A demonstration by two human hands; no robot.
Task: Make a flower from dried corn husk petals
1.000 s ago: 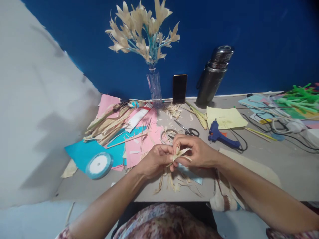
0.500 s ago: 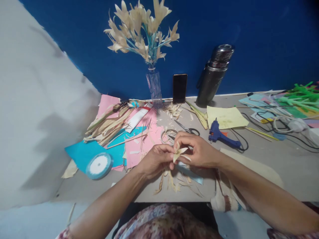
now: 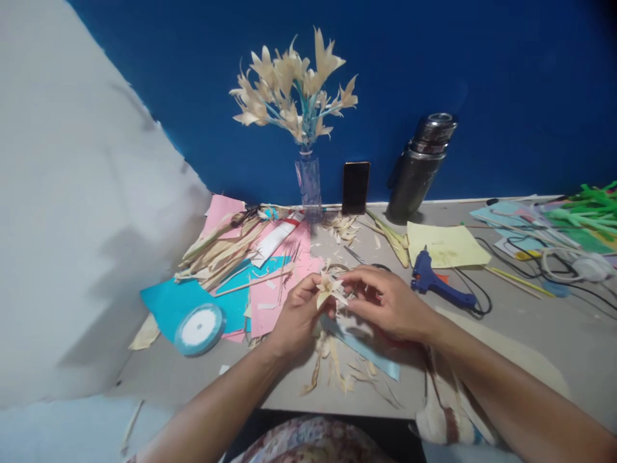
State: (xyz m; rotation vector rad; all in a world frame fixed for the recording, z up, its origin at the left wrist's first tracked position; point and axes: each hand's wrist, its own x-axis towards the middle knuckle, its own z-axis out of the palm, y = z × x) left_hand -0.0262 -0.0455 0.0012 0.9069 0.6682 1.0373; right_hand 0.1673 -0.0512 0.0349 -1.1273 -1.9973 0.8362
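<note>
A small pale flower of dried husk petals [image 3: 330, 289] is held by its base in my left hand [image 3: 299, 318], whose thumb and fingers are closed on it. The petals spread outward and face up. My right hand [image 3: 395, 305] is just to the right of the flower, with thumb and index finger apart near the petal tips. Whether its fingertips touch the petals, I cannot tell. Below the hands lie dried husk scraps [image 3: 332, 366] and a light blue strip [image 3: 369, 354]. Scissors [image 3: 354, 255] are partly hidden behind my right hand.
A clear vase [image 3: 308, 183] of similar flowers [image 3: 294, 90] stands by the wall, near a phone [image 3: 355, 188] and a steel flask [image 3: 419, 173]. A blue glue gun [image 3: 441, 283] with its cord lies right. Left are a ribbon roll [image 3: 198, 328], husks [image 3: 222, 251] and pink paper [image 3: 265, 308].
The right hand's fingers have come away from the flower's base and parted. The flower has turned in my left hand, so its open petals show. The camera view has tilted upward and shifted left.
</note>
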